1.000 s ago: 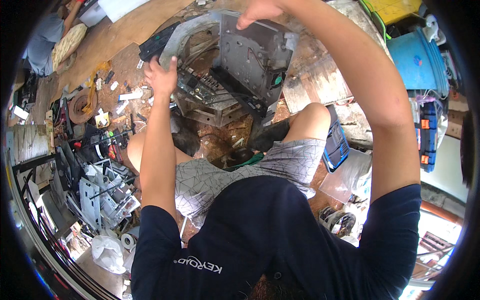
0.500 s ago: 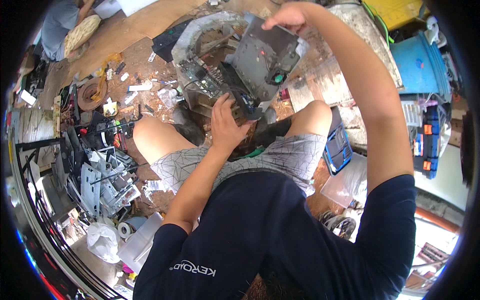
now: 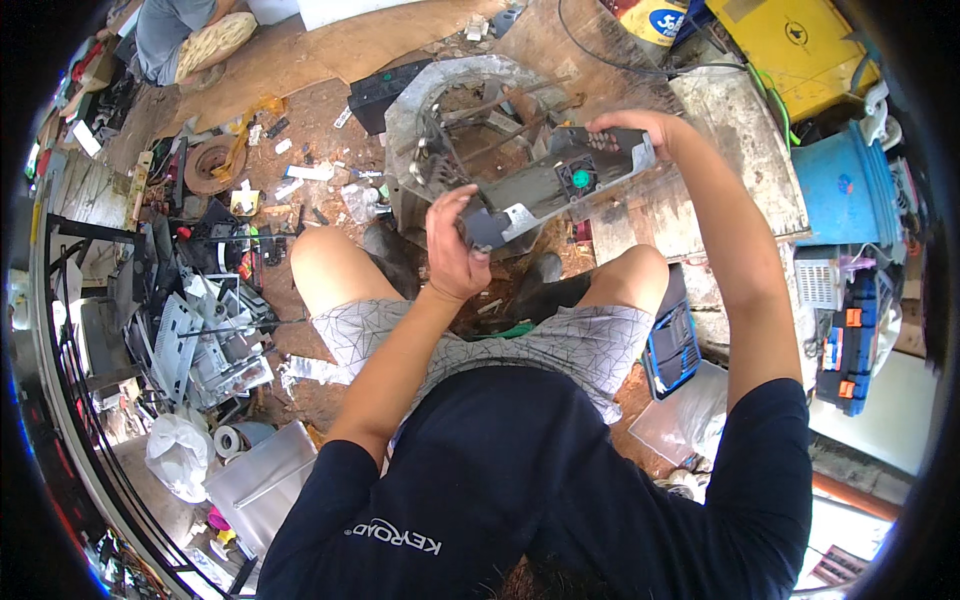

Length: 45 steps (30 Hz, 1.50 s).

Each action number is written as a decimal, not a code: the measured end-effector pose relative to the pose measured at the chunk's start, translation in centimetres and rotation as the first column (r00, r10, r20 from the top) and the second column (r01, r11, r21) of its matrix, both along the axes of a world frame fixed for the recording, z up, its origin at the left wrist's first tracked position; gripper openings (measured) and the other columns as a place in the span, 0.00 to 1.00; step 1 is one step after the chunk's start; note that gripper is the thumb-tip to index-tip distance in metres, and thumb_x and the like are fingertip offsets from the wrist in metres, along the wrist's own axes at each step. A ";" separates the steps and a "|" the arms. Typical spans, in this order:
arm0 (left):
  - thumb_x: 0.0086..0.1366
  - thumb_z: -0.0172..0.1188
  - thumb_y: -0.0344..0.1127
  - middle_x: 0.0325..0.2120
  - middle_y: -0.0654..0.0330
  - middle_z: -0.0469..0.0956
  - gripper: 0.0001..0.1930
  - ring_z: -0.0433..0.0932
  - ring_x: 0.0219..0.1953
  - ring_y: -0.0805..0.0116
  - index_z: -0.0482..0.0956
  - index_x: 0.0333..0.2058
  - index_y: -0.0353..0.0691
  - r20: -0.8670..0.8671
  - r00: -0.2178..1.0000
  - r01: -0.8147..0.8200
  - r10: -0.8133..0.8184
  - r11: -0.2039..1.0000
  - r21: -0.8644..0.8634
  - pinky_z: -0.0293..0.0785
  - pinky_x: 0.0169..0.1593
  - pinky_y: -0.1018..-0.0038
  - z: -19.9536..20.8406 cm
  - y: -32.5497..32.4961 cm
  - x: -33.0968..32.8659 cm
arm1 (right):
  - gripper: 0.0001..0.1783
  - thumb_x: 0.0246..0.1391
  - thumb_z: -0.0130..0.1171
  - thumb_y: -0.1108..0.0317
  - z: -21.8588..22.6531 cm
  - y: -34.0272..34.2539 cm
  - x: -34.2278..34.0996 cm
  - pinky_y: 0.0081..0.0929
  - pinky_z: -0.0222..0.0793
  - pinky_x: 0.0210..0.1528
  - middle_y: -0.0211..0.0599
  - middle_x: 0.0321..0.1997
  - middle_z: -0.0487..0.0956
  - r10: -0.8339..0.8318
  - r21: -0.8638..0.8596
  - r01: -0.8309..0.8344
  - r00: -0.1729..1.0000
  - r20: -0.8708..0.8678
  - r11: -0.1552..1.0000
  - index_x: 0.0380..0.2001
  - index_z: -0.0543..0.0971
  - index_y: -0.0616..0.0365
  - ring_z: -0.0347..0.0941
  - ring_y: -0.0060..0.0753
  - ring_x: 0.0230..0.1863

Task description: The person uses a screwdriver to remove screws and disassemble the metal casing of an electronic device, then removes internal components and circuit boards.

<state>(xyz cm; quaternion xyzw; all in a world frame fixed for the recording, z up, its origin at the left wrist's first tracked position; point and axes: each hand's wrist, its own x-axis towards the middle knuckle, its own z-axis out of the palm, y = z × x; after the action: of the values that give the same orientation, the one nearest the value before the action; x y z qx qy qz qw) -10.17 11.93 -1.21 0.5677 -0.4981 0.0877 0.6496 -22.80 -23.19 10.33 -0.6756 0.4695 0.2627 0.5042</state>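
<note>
Between both hands I hold a grey metal equipment casing (image 3: 535, 190) with a small black fan with a green hub (image 3: 575, 179) inside it. My left hand (image 3: 458, 245) is closed round its near left end. At the far right end, my right hand (image 3: 637, 135) grips the rim, its fingers over the edge. The casing is tilted above a round, worn stand with a hollow middle (image 3: 425, 90), which stands on the ground between and beyond my feet. What lies deeper in the casing is partly hidden by its walls.
Metal scrap (image 3: 205, 340) is heaped at left, beside a white plastic bag (image 3: 180, 455). At right are an open blue-edged tool case (image 3: 672, 345), a blue bin (image 3: 845, 190) and a yellow container (image 3: 800, 45). Another person (image 3: 185, 40) sits at the far left.
My right hand has come down from above and now grips the casing's far right end. The casing has turned and tipped, its open side now toward me. My left hand still touches its near end.
</note>
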 end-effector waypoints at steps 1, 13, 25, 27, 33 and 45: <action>0.70 0.46 0.57 0.53 0.42 0.73 0.32 0.73 0.53 0.43 0.64 0.55 0.31 -0.026 1.000 0.015 -0.016 0.999 -0.037 0.64 0.59 0.52 0.1 -0.3 0.5 | 0.33 0.44 0.62 0.31 0.2 0.7 -0.4 0.56 0.74 0.52 0.22 0.46 0.82 -0.026 0.047 0.025 0.999 0.025 0.999 0.51 0.81 0.34 0.76 0.37 0.50; 0.70 0.34 0.72 0.45 0.53 0.70 0.44 0.69 0.50 0.63 0.64 0.54 0.28 -0.301 0.953 -0.041 0.017 0.996 -0.073 0.63 0.57 0.67 1.5 -4.2 6.5 | 0.41 0.59 0.44 0.29 -0.5 6.0 -2.0 0.47 0.72 0.54 0.35 0.40 0.84 -0.175 0.177 0.149 0.974 0.142 0.973 0.44 0.84 0.58 0.78 0.28 0.38; 0.56 0.47 0.83 0.45 0.58 0.73 0.52 0.74 0.48 0.67 0.70 0.53 0.33 -0.539 0.842 0.025 -0.025 1.000 -0.007 0.70 0.54 0.69 -5.6 -3.8 8.1 | 0.29 0.53 0.67 0.57 -8.3 6.7 -6.7 0.36 0.75 0.46 0.45 0.38 0.84 0.074 -0.659 0.267 0.894 0.441 0.704 0.58 0.77 0.54 0.80 0.44 0.39; 0.57 0.48 0.82 0.45 0.58 0.73 0.51 0.73 0.48 0.67 0.69 0.54 0.33 -0.455 0.889 -0.001 0.049 0.994 0.107 0.69 0.54 0.69 -6.9 -3.4 9.7 | 0.31 0.52 0.67 0.62 -8.6 5.5 -3.0 0.37 0.75 0.45 0.44 0.40 0.84 0.171 -0.654 0.207 0.869 0.464 0.727 0.61 0.76 0.49 0.80 0.44 0.39; 0.57 0.48 0.81 0.42 0.58 0.73 0.50 0.73 0.46 0.68 0.69 0.51 0.31 -0.470 0.869 0.193 -0.156 0.981 0.031 0.69 0.52 0.71 -1.0 -5.2 8.5 | 0.32 0.49 0.71 0.61 -11.9 1.4 3.9 0.39 0.75 0.44 0.49 0.42 0.84 0.582 -0.617 -0.326 0.767 0.269 0.716 0.58 0.76 0.53 0.82 0.48 0.40; 0.59 0.59 0.71 0.39 0.55 0.75 0.43 0.77 0.40 0.63 0.70 0.52 0.33 -0.397 0.887 0.276 -0.234 0.960 0.049 0.73 0.46 0.68 2.3 -4.4 8.9 | 0.16 0.65 0.60 0.60 8.2 1.5 1.6 0.24 0.72 0.45 0.31 0.45 0.83 0.310 -0.570 0.260 0.630 0.712 0.779 0.50 0.80 0.59 0.76 0.21 0.42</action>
<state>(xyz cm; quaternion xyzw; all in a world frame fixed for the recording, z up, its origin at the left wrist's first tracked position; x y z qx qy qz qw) -1.26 7.54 1.11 0.5364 -0.4340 -0.1385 0.7104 -21.20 -21.71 18.54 -0.8543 0.2549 -0.2180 0.3971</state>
